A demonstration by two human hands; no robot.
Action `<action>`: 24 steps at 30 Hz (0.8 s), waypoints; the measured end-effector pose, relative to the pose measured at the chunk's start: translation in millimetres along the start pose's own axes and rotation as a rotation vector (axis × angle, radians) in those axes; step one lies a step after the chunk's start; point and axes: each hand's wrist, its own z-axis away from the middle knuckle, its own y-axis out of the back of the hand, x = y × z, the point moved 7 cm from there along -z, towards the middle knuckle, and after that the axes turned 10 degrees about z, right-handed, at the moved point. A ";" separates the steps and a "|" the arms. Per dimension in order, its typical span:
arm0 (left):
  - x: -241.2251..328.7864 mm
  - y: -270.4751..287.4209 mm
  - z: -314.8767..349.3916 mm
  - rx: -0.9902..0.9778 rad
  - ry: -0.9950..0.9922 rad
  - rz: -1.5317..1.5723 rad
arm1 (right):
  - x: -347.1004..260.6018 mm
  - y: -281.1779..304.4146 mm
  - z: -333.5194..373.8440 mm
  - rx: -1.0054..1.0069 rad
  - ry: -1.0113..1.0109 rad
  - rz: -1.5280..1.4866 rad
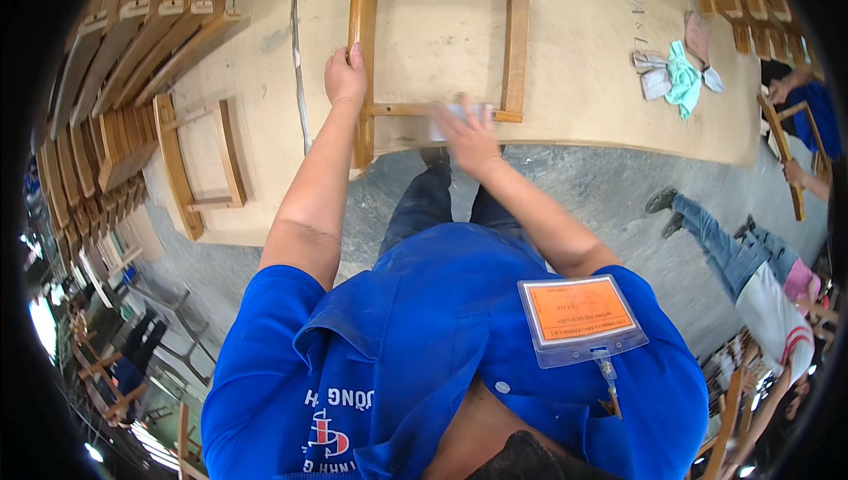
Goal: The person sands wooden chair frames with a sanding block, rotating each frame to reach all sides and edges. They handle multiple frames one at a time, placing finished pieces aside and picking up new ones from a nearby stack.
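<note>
Wooden frame (402, 110), twelve o'clock: left hand (345, 76) grips it at nine, right hand (471, 136) holds a blurred white pad (436, 132) at six!

My right hand (471, 134) blurs, partly hiding a smeared whitish sheet (437, 130); the top edge cuts off the frame's long wooden post (364, 12).

One head-worn fisheye looks steeply down — the shirt (424, 303) close below, the table (583, 65) farther off toward the top — straight edges bending sideways.
</note>
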 end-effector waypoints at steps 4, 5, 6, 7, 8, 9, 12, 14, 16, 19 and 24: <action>-1.5 -2.4 0.6 -0.019 0.045 -0.015 | 69.8 1.4 55.7 -0.193 -0.353 0.246; -1.6 -2.7 1.0 -0.024 0.053 -0.029 | 71.8 6.5 60.3 -0.114 -0.365 0.192; -1.1 -2.8 0.9 -0.027 0.054 -0.040 | 71.4 6.8 61.3 -0.094 -0.403 0.168; -0.7 -2.9 1.0 -0.029 0.053 -0.052 | 71.3 1.8 62.2 -0.159 -0.475 0.180; 0.0 -2.5 0.9 -0.024 0.044 -0.063 | 61.1 -4.5 54.6 -0.166 -0.498 0.142; -0.5 -3.0 0.3 -0.030 0.045 -0.063 | 43.4 -4.9 40.8 -0.065 -0.417 0.100; -2.7 -3.5 -1.3 -0.022 0.039 -0.044 | 19.2 -11.5 25.5 0.039 -0.226 0.058; -4.6 -4.9 -2.3 -0.023 0.046 -0.011 | 41.6 -16.3 40.4 -0.040 -0.285 0.175; -5.5 -6.2 -1.5 -0.032 0.047 0.011 | 84.0 -7.9 77.3 -0.097 -0.393 0.260; -2.0 -3.2 -0.3 -0.023 0.089 0.002 | 137.1 11.3 113.1 -0.076 -0.851 -0.171; 36.9 15.0 -16.3 0.072 0.304 0.070 | 41.2 120.2 5.2 0.367 -0.475 -0.736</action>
